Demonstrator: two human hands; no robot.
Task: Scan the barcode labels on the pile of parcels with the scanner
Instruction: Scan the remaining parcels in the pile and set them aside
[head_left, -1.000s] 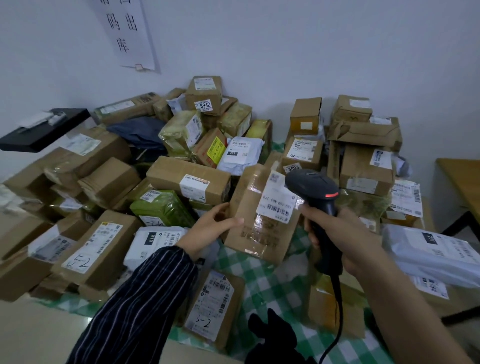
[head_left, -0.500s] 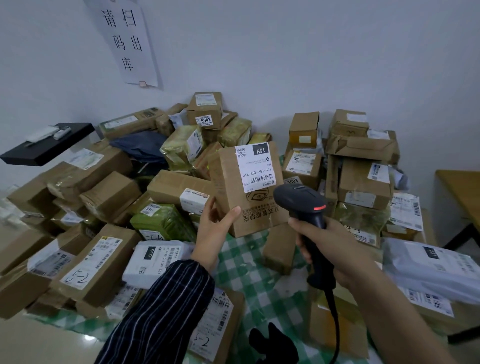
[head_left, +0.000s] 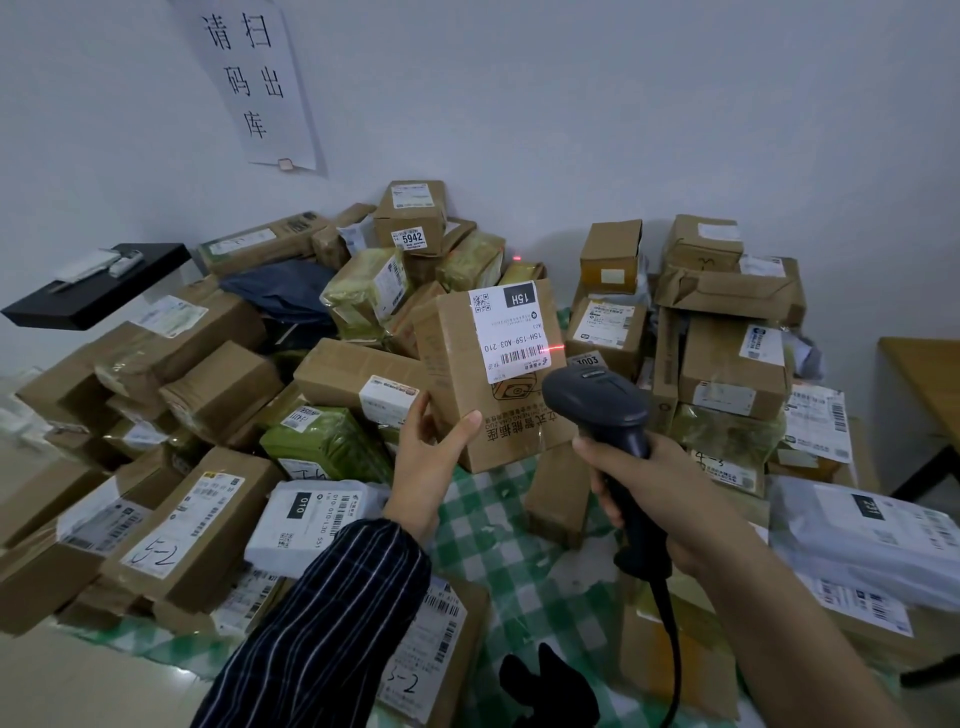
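**q:** where are you in the pile?

**me:** Mid-scan on one box. My left hand (head_left: 431, 460) grips a brown parcel (head_left: 467, 395) by its lower left corner, thumb on the front and fingers tucked behind. It's held up above the checked cloth (head_left: 488, 525), with the rest of the pile (head_left: 218, 395) heaped behind and around it. Its white label (head_left: 511, 327) faces me, upside down.

**q:** scanner on it?

**me:** Right hand (head_left: 644, 488) is curled tight round the scanner (head_left: 597, 400) handle, head just below and right of the label. The red line (head_left: 553, 347) catches the right end of the barcode (head_left: 519, 356) and runs off onto bare cardboard, so I'd guess it isn't reading cleanly. Can't see the trigger finger well enough to say it's pressed.

**q:** next?

**me:** Nudge the aim left so the line crosses every bar — or swing the box right. Then put this one aside and grab another. Loads left to do, I reckon.
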